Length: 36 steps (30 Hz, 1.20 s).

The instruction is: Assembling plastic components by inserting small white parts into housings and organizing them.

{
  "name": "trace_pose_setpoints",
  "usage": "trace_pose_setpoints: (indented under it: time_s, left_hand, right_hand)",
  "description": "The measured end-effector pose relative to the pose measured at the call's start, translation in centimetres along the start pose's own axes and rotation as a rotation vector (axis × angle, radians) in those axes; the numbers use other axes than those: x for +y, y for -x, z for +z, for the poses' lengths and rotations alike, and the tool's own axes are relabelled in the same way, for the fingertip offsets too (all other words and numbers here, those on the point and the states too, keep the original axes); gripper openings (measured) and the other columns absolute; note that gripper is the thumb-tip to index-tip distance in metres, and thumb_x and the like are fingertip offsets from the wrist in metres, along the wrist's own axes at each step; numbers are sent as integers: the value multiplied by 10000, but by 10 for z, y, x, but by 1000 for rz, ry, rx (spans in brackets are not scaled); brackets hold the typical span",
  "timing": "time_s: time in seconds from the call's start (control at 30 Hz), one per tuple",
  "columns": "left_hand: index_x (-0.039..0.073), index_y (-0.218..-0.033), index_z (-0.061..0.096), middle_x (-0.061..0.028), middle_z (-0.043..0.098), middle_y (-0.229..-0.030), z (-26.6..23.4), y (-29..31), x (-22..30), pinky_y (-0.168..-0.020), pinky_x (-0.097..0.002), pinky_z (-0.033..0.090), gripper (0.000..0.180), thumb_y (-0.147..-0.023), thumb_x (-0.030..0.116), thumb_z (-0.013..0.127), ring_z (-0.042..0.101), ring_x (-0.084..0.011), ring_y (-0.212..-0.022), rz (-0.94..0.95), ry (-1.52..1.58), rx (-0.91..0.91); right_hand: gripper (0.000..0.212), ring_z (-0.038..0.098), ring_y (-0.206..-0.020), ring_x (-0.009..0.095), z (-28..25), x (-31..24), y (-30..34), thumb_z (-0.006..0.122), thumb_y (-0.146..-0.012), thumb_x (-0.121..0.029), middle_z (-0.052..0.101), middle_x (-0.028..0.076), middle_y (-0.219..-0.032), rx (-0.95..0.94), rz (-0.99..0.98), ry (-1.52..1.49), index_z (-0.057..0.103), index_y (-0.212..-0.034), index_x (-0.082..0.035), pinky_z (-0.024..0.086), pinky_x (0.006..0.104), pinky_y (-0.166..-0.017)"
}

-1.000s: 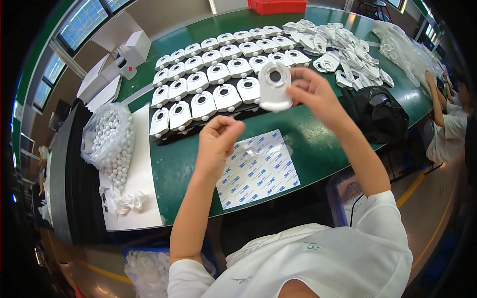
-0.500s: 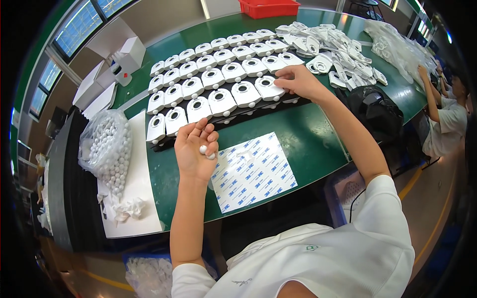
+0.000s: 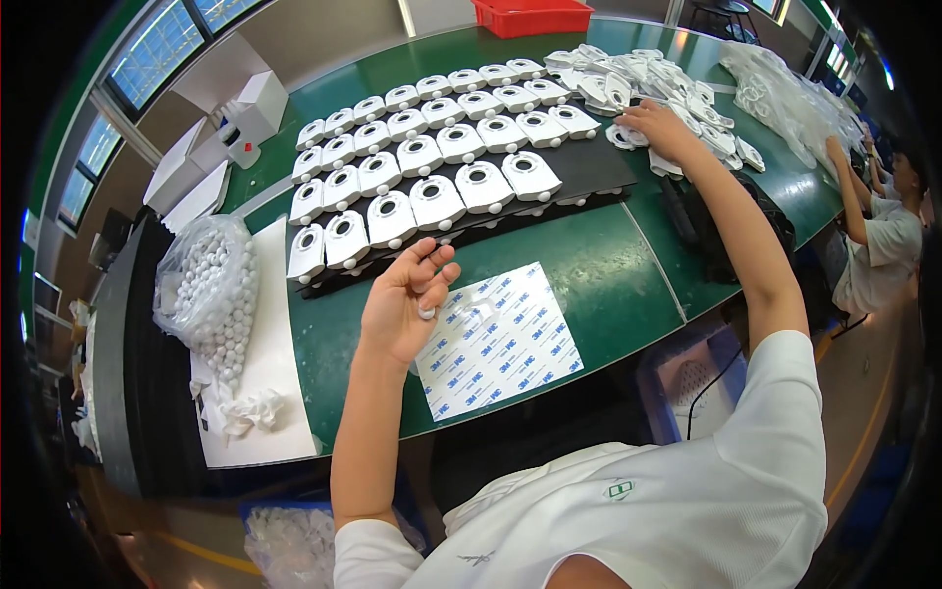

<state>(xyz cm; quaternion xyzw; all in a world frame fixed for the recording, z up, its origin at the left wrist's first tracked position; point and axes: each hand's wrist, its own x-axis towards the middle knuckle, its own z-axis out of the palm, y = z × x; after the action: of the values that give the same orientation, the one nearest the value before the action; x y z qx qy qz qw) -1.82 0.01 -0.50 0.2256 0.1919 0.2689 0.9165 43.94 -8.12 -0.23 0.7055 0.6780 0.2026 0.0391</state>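
Note:
Curled fingers of my left hand (image 3: 404, 299) hold a small white ball (image 3: 427, 314) low in the palm, above the green table; whether more balls are hidden there cannot be seen. My right hand (image 3: 659, 130) reaches to the near left edge of a heap of white plastic housings (image 3: 677, 93). Its fingers are apart and touch or hover over the loose parts, with the fingertips partly hidden. To the left, white housings with round holes stand in rows on black foam strips (image 3: 589, 169), many with a white ball at the lower edge. The front row's last housing (image 3: 531, 176) is at its right.
A patterned white sheet (image 3: 500, 344) lies in front of me. At left, a clear bag of white balls (image 3: 211, 285) rests on white board beside crumpled tissue (image 3: 253, 412). A black bag (image 3: 726, 221), plastic sacking (image 3: 785, 93) and a red bin (image 3: 533, 17) also stand around.
My right hand has left the front row's last housing and moved right to the loose heap. My left hand has shifted slightly right and turned, so fewer balls show in it.

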Motion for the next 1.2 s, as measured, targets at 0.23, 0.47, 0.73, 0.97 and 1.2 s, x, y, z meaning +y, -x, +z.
trace_pose_setpoints:
  time_s: [0.23,0.47,0.73,0.97,1.2]
  left_hand:
    - [-19,-1126,376,-166,484,-1014,1,2,2,-387,-189,308,351,-778,-44,419,467,-163,-713,-71,-33,22]
    - [-2,-1155,381,-149,514,-1015,-1,2,-4,-353,-175,288,318,-849,39,461,488,-124,-673,-5,-194,2]
    - [15,-1014,512,-60,537,-836,0,-3,-3,-343,-144,232,321,-887,310,533,411,-55,-592,80,-242,-33]
    - [-2,-1002,548,-14,525,-763,0,0,-1,-342,-143,219,386,-860,356,561,374,-38,-559,102,-203,-35]
    - [18,-1095,540,1,499,-767,5,2,-3,-347,-143,226,355,-844,260,609,363,-22,-554,109,-235,-42]
  right_hand:
    - [446,533,-892,248,-45,-7,7,656,-681,-156,559,95,-967,479,331,-329,502,-1093,-80,441,362,-746]
    - [251,510,-697,50,-117,-147,38,557,-862,-147,563,-2,-794,329,421,-1430,520,-1083,-34,392,186,-587]
    - [147,545,-777,64,-100,-270,66,528,-851,-26,589,28,-892,-24,289,-1772,532,-997,-12,444,212,-677]
    - [132,542,-717,58,-90,-284,65,536,-845,-29,595,32,-828,-48,250,-1604,522,-975,-11,444,203,-664]
    - [113,534,-694,56,-93,-286,68,517,-852,-21,587,41,-804,28,246,-1551,510,-964,-3,424,197,-625]
